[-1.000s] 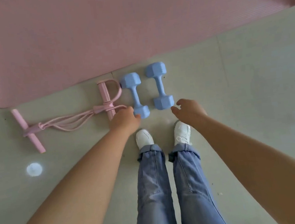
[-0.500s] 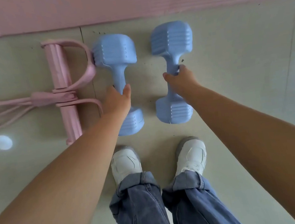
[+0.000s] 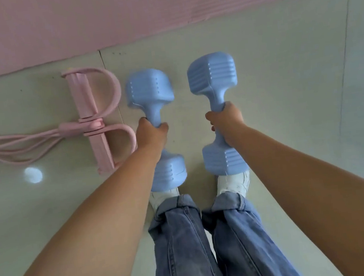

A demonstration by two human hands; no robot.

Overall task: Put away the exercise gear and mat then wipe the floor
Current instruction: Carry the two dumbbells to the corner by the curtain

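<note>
Below, the left hand is gripping the handle of the left blue dumbbell, fingers curled round it, while the right hand is gripping the handle of the right blue dumbbell likewise; both weights are lying lengthwise above the white shoes. Beside the left dumbbell, the pink pedal resistance band is lying on the pale tiled floor, and the pink mat is stretching across the far edge.
</note>
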